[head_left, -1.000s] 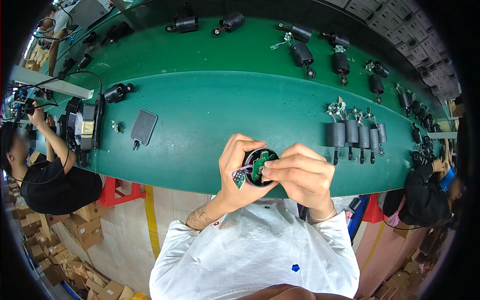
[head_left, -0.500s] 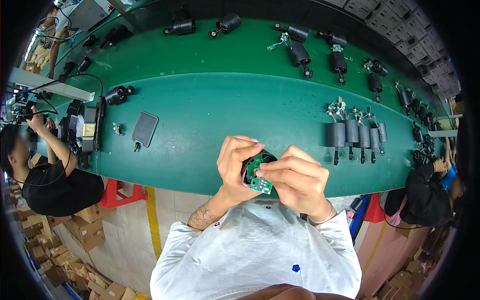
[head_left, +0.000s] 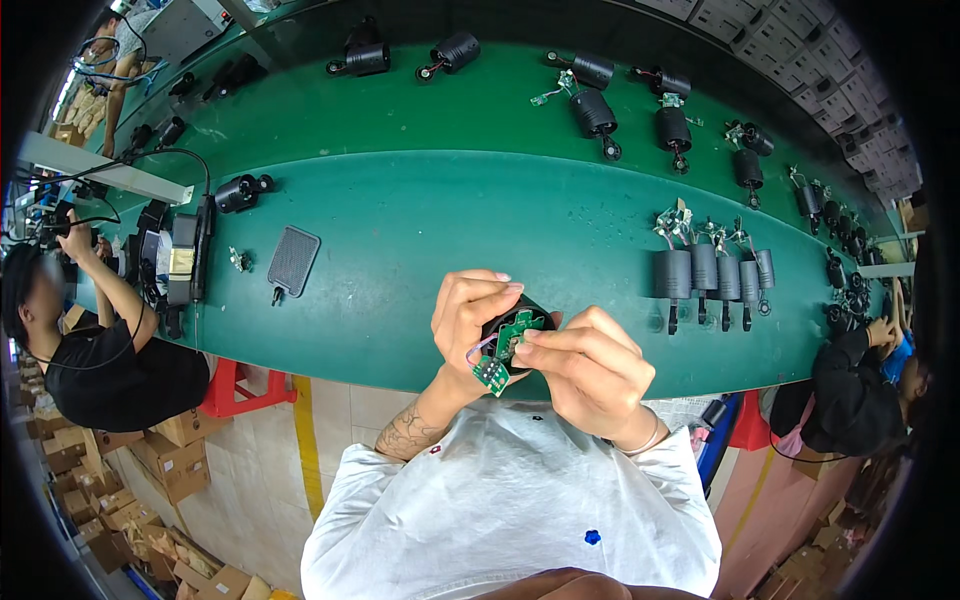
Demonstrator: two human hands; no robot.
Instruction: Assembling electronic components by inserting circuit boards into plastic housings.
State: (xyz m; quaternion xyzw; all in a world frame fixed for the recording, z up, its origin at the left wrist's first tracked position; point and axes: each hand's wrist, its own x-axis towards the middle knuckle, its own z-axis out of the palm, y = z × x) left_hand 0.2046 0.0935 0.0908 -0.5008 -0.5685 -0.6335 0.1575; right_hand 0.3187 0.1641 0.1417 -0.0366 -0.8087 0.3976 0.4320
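My left hand (head_left: 465, 325) is wrapped round a black cylindrical housing (head_left: 538, 306), its open end turned toward me. A green circuit board (head_left: 512, 334) sits at the mouth of the housing, and my right hand (head_left: 592, 370) pinches it between thumb and fingertips. From it, on thin wires, a smaller green board (head_left: 491, 376) hangs at the housing's lower left. How deep the pinched board sits inside is hidden by my fingers.
Several dark cylinders (head_left: 703, 268) with wired boards stand to the right on the green table (head_left: 400, 230). At left lie a grey mesh panel (head_left: 294, 261) and a small board (head_left: 239, 260). More cylinders (head_left: 593, 113) line the far belt. People work at both sides.
The smaller board has swung left and down, away from the front of the housing. My right fingers stay at the mouth, now pinching the larger board, which shows more plainly.
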